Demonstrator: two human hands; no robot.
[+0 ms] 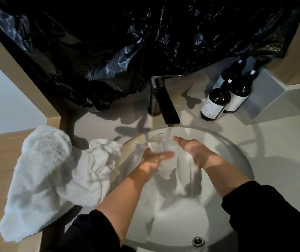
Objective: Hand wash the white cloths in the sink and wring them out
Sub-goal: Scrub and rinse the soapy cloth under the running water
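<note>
Single head-worn wide-angle view, forward and steeply down, close above the sink (225, 148) and tap (166, 104).

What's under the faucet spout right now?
Running water falls onto a white cloth, gripped by the left hand and pressed by the right hand over the sink. The cloth and hands cover the basin floor beneath; any drain there is hidden.

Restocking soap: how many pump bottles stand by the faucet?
3, right of the faucet: front bottle, right bottle beside it, back bottle behind both, at the plastic edge. Others may be hidden beneath it.
</note>
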